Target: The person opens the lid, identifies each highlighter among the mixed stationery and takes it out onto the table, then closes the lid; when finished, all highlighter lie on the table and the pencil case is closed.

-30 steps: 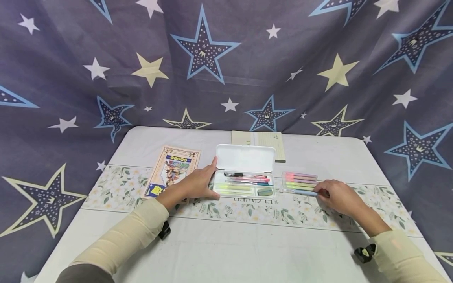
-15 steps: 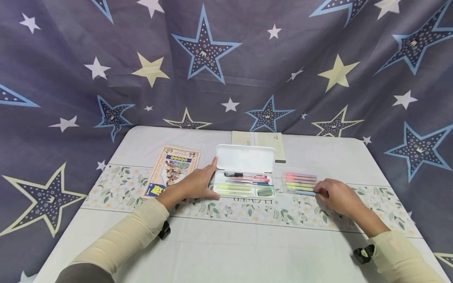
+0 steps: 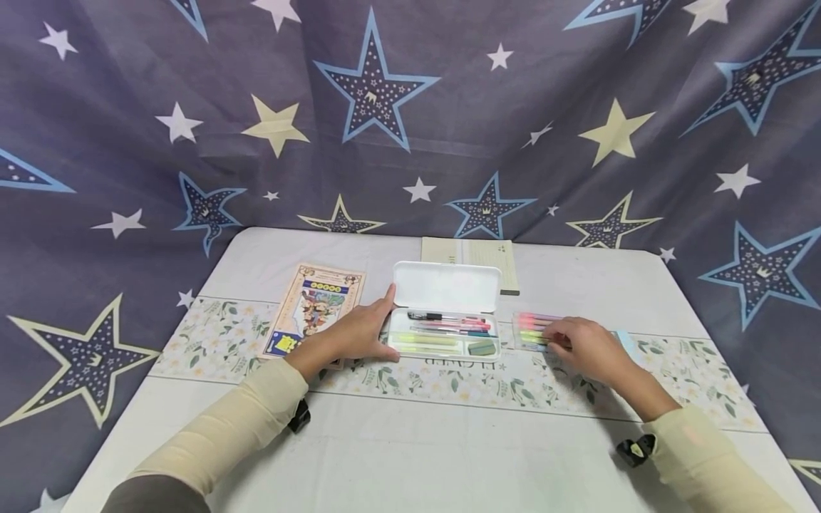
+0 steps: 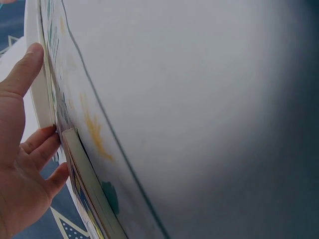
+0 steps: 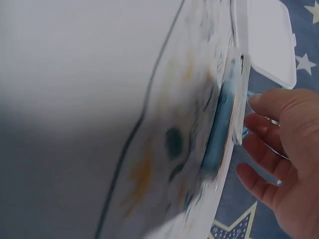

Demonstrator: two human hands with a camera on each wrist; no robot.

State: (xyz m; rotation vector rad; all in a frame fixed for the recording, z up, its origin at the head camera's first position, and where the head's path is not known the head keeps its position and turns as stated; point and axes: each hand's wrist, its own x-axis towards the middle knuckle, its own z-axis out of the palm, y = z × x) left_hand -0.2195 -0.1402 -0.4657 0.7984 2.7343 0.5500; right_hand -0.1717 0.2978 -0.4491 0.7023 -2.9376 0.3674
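Note:
An open white pencil case [image 3: 444, 286] stands mid-table, with pens, yellow highlighters and a grey-green eraser [image 3: 481, 347] inside. My left hand [image 3: 362, 329] rests against its left end, thumb at the front corner; in the left wrist view the thumb [image 4: 29, 67] lies straight along the case's side. My right hand [image 3: 590, 349] is over the right end of a clear pen box [image 3: 521, 331] holding several coloured pens. In the right wrist view its fingers [image 5: 261, 154] are loosely bent beside the box, with a blue pen [image 5: 219, 127] lying along the near side.
Left of the case lies a booklet [image 3: 323, 278] with a cartoon cover, partly under my left forearm. A cream notebook [image 3: 503, 260] lies behind the case. A light blue flat piece [image 3: 627, 345] shows right of my right hand. A starred curtain [image 3: 410, 142] closes off the back.
My right hand first pushed the blue pen left into the clear box, then shifted left over the box, uncovering the light blue piece. My left hand stayed at the pencil case.

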